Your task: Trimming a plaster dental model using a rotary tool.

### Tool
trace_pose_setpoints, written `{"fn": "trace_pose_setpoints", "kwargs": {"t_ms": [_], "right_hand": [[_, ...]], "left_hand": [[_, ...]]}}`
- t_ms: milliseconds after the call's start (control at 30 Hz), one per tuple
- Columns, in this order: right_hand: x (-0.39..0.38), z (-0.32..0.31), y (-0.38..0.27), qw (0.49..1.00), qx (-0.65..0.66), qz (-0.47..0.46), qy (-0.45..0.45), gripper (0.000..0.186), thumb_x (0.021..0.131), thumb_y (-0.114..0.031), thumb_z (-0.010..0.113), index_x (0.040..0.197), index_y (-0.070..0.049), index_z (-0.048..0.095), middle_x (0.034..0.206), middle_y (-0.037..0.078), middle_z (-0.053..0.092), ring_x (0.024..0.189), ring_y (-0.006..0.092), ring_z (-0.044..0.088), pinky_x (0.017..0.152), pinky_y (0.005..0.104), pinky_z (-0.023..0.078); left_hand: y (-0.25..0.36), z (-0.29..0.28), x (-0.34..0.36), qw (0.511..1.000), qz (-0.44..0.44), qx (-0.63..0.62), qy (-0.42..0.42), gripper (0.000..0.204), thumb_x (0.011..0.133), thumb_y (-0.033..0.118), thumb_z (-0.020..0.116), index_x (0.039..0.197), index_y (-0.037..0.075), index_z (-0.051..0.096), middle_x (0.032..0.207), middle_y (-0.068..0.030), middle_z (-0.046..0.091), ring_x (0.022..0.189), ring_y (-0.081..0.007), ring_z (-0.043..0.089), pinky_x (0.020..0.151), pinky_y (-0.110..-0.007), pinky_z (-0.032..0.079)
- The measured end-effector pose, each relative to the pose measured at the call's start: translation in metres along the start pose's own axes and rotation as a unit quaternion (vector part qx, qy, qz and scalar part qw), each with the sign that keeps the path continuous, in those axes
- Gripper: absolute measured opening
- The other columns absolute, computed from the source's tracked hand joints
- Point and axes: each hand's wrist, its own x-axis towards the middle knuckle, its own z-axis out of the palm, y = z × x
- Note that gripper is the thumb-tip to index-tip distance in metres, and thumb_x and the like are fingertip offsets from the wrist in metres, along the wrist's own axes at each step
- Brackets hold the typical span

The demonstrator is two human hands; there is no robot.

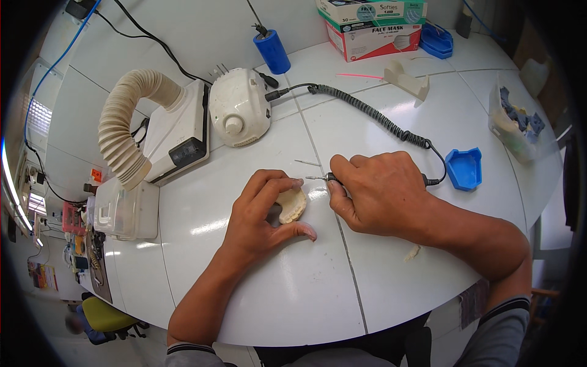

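Note:
My left hand [254,211] is closed around a cream-coloured, horseshoe-shaped dental cast [295,207], thumb on its near side and fingers on its far side. My right hand [385,192] wraps round a dark rotary handpiece [431,181], most of which the fingers hide. From its tip a slim metal bur [314,177] points left toward the cast, with a small gap between them. Another thin bur [307,163] lies on the white table [293,281] just beyond. A coiled black cord [373,113] runs from the handpiece to a white motor unit [239,110] with a round knob.
A dust extractor [177,144] with a ribbed beige hose [116,128] stands at left, beside a clear plastic box [125,211]. On the right sit a blue tray [465,169] and a bin [513,125]. Mask boxes [374,40] and a blue cylinder [272,53] are at the back.

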Motion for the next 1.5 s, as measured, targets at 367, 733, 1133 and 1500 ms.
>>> {"fn": "trace_pose_setpoints", "kwargs": {"t_ms": [367,733,1133,1500], "right_hand": [[-0.004,0.002,-0.003,0.996,0.028,-0.088,-0.005,0.025,0.096,-0.029,0.066,0.086,-0.006,0.065,0.058,0.007,0.062,0.044,0.0293,0.061,0.043,0.0438,0.047],[-0.006,0.003,-0.008,0.995,-0.006,-0.102,-0.011,0.024,0.095,-0.029,0.07,0.085,-0.009,0.063,0.06,0.006,0.059,0.043,0.0262,0.058,0.044,0.0413,0.046],[-0.003,-0.001,-0.013,0.996,-0.007,-0.088,-0.016,0.025,0.097,-0.028,0.07,0.084,-0.009,0.062,0.06,0.006,0.058,0.043,0.0255,0.058,0.045,0.0405,0.047],[-0.002,0.0,-0.012,0.995,-0.01,-0.094,-0.022,0.024,0.096,-0.028,0.07,0.083,-0.009,0.062,0.06,0.006,0.058,0.043,0.026,0.058,0.045,0.0409,0.047]], "left_hand": [[0.006,-0.006,-0.002,0.997,-0.022,-0.037,-0.063,0.09,0.055,0.059,0.102,0.122,0.007,0.071,0.117,-0.0103,0.056,0.105,-0.028,0.064,0.086,-0.041,0.061],[0.002,-0.005,0.0,0.999,0.004,-0.03,-0.04,0.086,0.054,0.064,0.099,0.115,0.007,0.076,0.11,-0.0087,0.061,0.102,-0.0286,0.063,0.087,-0.042,0.057],[0.001,-0.005,0.001,0.997,-0.013,-0.066,-0.037,0.09,0.047,0.068,0.099,0.11,0.006,0.08,0.097,-0.0049,0.06,0.093,-0.0243,0.062,0.078,-0.039,0.054],[0.001,-0.004,0.002,0.997,-0.021,-0.068,-0.035,0.092,0.043,0.068,0.098,0.11,0.007,0.081,0.097,-0.0037,0.061,0.091,-0.0222,0.063,0.077,-0.038,0.054]]}}
